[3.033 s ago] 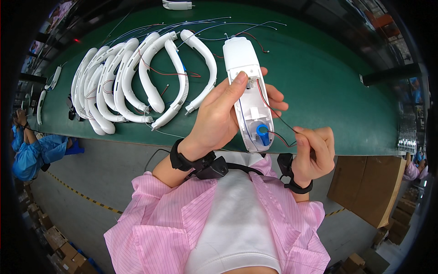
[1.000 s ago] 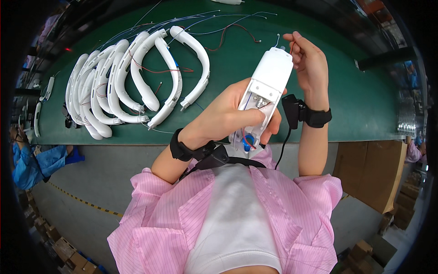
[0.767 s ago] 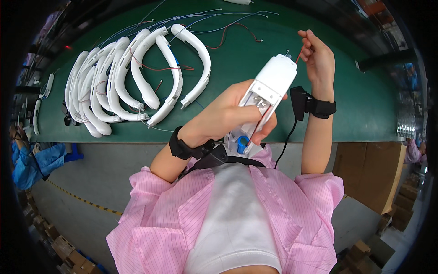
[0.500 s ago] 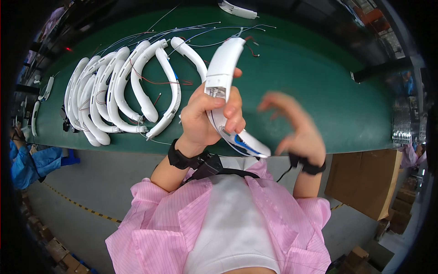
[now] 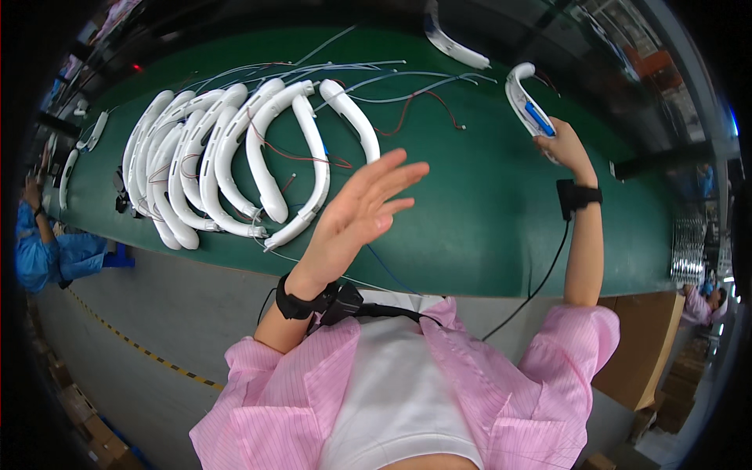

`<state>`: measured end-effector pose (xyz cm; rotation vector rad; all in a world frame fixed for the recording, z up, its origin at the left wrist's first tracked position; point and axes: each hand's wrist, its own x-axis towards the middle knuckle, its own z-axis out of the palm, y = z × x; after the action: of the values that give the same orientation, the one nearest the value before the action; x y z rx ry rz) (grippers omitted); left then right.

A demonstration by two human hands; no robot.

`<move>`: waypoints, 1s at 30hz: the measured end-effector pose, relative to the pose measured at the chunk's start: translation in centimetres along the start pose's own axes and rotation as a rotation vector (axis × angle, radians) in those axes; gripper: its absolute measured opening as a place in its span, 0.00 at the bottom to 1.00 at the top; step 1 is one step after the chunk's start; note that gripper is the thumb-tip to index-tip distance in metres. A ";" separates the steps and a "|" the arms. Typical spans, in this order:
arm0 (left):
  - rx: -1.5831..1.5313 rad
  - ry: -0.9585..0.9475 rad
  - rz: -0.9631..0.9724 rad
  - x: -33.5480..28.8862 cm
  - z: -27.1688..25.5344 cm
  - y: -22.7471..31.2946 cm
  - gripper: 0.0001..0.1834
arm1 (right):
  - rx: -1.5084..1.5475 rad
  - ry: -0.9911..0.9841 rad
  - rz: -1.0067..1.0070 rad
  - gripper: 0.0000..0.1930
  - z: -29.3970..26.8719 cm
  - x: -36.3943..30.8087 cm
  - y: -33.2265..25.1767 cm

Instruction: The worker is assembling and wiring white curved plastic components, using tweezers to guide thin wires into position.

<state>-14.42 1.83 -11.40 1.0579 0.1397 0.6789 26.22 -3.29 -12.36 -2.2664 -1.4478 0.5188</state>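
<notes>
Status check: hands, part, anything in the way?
Right hand gripping white casing, blue insert showing; table contact unclear. Left hand open, empty, near white curved parts. Possible obstruction: another white part, casing's left, not touching.

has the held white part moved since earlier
Yes: the white part, in the right hand, is farther right and farther from the table's near edge.

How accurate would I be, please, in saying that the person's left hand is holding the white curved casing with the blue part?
Not quite: the head view shows the right hand holding the white curved casing with the blue part, while the left hand is open and empty.
</notes>
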 end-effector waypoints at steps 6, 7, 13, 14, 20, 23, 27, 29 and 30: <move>0.225 0.030 -0.020 -2.7 -1.6 1.9 0.31 | -0.441 0.189 0.113 0.18 0.4 9.7 6.8; 0.220 0.068 -0.013 -2.9 -1.7 1.9 0.29 | -0.693 0.430 0.197 0.21 0.8 10.2 6.8; 0.254 0.050 -0.049 -2.3 -1.9 1.9 0.26 | -0.316 0.448 -0.345 0.23 7.8 18.1 0.9; 0.276 0.033 -0.058 -2.1 -1.8 1.8 0.26 | -0.278 0.366 -0.262 0.23 8.9 18.6 -0.6; 0.322 -0.036 -0.078 -1.8 -1.2 2.1 0.23 | -0.211 0.271 -0.152 0.24 7.8 18.6 -3.4; 0.288 -0.003 -0.053 -2.0 -2.2 2.1 0.21 | 0.170 0.162 -0.312 0.21 4.7 15.2 -5.0; 0.268 0.193 -0.034 -1.3 -2.4 2.4 0.13 | 0.470 0.028 -0.302 0.19 0.5 4.3 -9.8; 0.273 0.145 0.081 -1.8 -3.0 3.6 0.12 | 0.622 -0.058 -0.374 0.20 -0.5 0.3 -9.9; 0.282 0.101 0.195 -2.1 -3.5 4.6 0.11 | 0.656 -0.118 -0.389 0.22 -1.2 -1.4 -9.5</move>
<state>-19.61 4.69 -9.78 1.3194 0.2264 0.9083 18.99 -1.11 -6.31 -1.4297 -1.4483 0.8562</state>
